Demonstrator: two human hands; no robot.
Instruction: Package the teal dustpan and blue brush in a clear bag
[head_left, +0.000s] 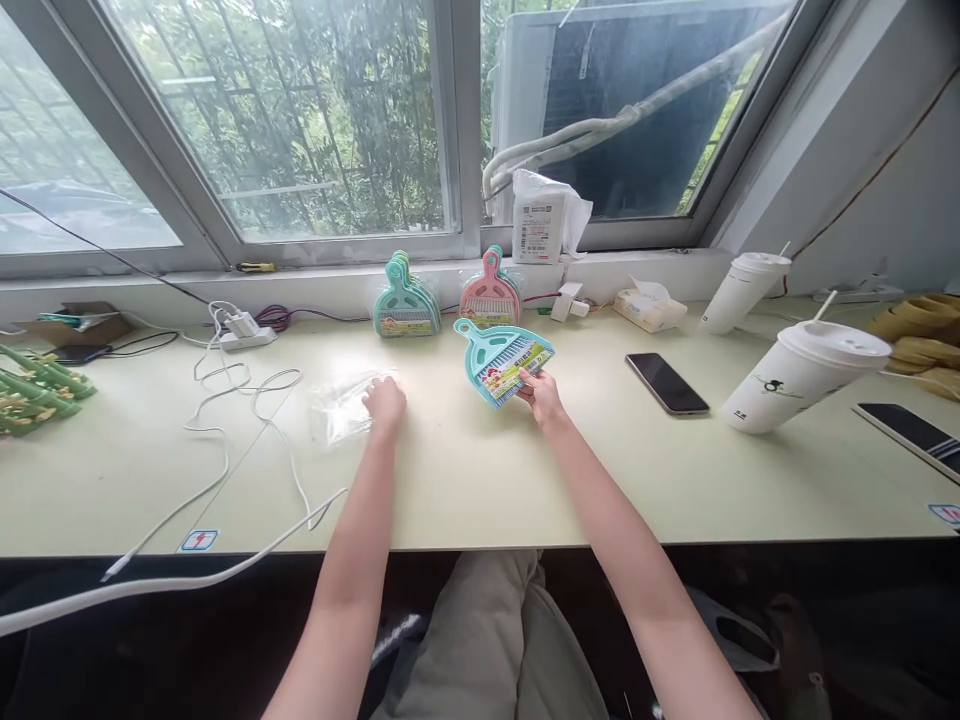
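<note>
My right hand (546, 402) grips the lower right edge of a teal dustpan-and-brush set (495, 350), its handle pointing up and left. A printed label card (517, 368) lies across the brush bristles. My left hand (385, 404) is closed, with curled fingers, at the right edge of a clear plastic bag (339, 412) lying flat on the table. Behind them, teal dustpan sets (406, 298) in clear wrap lean at the windowsill, and pink dustpan sets (491, 290) stand beside them.
White cables (225, 430) and a power strip (247, 330) spread over the left of the table (450, 490). To the right are a phone (666, 383), two white cups (806, 375), a tissue pack (649, 304) and another phone (911, 437). Green stalks (37, 395) lie far left.
</note>
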